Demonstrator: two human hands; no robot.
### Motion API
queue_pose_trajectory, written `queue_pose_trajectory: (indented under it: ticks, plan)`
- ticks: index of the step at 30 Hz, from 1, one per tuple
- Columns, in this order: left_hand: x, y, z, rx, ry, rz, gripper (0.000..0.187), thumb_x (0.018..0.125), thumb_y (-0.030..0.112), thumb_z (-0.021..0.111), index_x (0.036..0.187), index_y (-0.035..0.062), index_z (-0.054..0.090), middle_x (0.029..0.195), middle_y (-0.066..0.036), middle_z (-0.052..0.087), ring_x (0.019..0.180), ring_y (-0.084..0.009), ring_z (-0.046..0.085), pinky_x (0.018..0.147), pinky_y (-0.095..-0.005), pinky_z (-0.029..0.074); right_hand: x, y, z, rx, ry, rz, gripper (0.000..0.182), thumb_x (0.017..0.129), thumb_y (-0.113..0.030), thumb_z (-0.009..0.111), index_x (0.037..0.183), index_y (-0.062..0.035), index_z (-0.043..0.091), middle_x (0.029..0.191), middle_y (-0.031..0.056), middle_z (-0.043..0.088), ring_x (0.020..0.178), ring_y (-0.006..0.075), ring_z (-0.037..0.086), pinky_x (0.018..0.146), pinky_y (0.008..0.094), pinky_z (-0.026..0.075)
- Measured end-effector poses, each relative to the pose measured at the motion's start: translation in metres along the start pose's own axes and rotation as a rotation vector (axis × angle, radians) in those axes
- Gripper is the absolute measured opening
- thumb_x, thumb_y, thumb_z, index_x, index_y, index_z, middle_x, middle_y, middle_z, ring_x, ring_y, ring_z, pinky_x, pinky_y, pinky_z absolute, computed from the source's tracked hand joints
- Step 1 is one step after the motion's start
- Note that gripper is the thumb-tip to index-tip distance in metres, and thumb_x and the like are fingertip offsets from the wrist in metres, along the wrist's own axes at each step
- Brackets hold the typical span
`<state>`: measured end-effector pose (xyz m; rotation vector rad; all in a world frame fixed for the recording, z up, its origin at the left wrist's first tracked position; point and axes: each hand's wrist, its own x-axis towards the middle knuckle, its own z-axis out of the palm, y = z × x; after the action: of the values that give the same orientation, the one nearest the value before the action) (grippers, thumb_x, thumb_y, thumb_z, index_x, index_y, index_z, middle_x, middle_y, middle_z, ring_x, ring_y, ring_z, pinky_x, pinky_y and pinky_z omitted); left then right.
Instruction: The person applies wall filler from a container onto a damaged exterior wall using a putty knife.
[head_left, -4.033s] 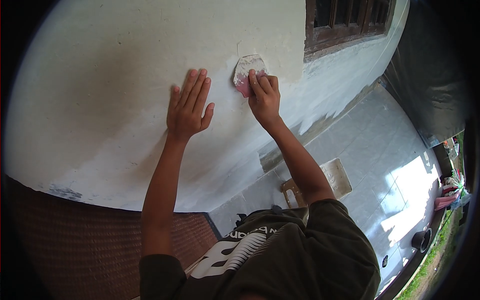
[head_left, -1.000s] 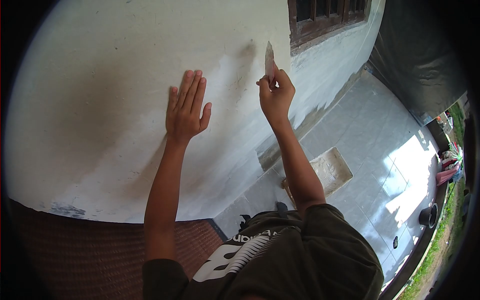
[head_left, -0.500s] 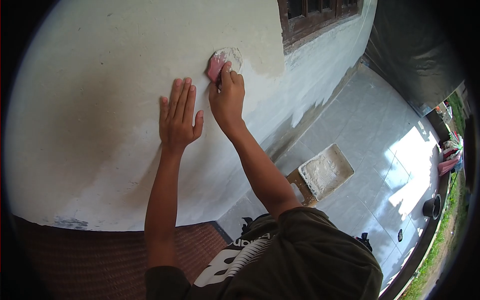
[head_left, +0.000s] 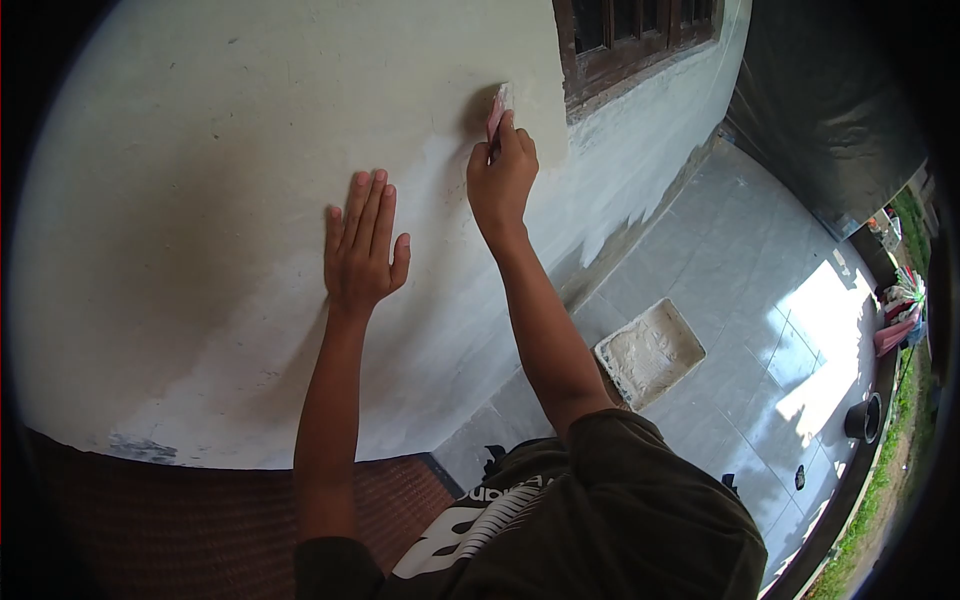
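Observation:
My right hand (head_left: 503,180) grips a pink putty scraper (head_left: 499,108) smeared with white paste. The scraper is seen nearly edge-on, close against the wall (head_left: 250,130), a little left of the window. My left hand (head_left: 362,255) lies flat on the wall, lower and to the left, fingers stretched out and nothing in it. Between the hands runs a pale, freshly coated streak (head_left: 432,170). The wall is beige higher up and whiter lower down.
A tray of white paste (head_left: 652,352) stands right of my right forearm above the grey tiled floor (head_left: 720,260). A brown-framed window (head_left: 640,45) is at upper right. Farther right are a dark bucket (head_left: 863,416) and a low ledge. A reddish-brown woven surface (head_left: 200,515) lies below.
My right hand has moved up and right with the scraper, which has turned from face-on to nearly edge-on. A pale streak shows where it was. My left hand stays on the wall.

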<state>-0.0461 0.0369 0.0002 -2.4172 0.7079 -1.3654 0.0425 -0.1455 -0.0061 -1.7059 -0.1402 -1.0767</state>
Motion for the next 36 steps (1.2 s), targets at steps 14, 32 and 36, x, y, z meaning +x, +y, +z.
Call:
queue_pose_trajectory:
  ticks: [14, 32, 36]
  plan:
    - [-0.009, -0.006, 0.011, -0.043, 0.172, 0.000, 0.058, 0.099, 0.027, 0.040, 0.145, -0.0081, 0.036, 0.152, -0.023, 0.041, 0.145, -0.0342, 0.035, 0.122, -0.0487, 0.011, -0.039, -0.100, -0.042, 0.608, -0.227, 0.244, 0.016, 0.078, 0.002, 0.059, 0.091, 0.0091, 0.065, 0.063, 0.0061, 0.054, 0.059, 0.0146, 0.056, 0.054, 0.0314, 0.045]
    - [-0.005, -0.005, 0.006, -0.045, 0.068, 0.006, 0.060, 0.097, 0.023, 0.039, 0.148, -0.0085, 0.032, 0.154, -0.022, 0.037, 0.146, -0.0349, 0.032, 0.122, -0.0494, 0.009, -0.033, -0.011, 0.026, -0.059, -0.021, -0.077, 0.056, 0.076, 0.007, 0.064, 0.129, 0.0167, 0.050, 0.085, 0.0180, 0.060, 0.081, 0.0327, 0.056, 0.072, 0.0407, 0.047]
    - [-0.009, -0.007, 0.008, -0.088, 0.106, 0.005, 0.059, 0.098, 0.023, 0.037, 0.148, -0.0091, 0.031, 0.153, -0.025, 0.038, 0.145, -0.0375, 0.033, 0.121, -0.0506, 0.009, -0.083, -0.034, 0.018, 0.078, -0.148, -0.028, 0.061, 0.074, 0.005, 0.064, 0.131, 0.0168, 0.048, 0.083, 0.0173, 0.060, 0.080, 0.0327, 0.057, 0.073, 0.0402, 0.049]
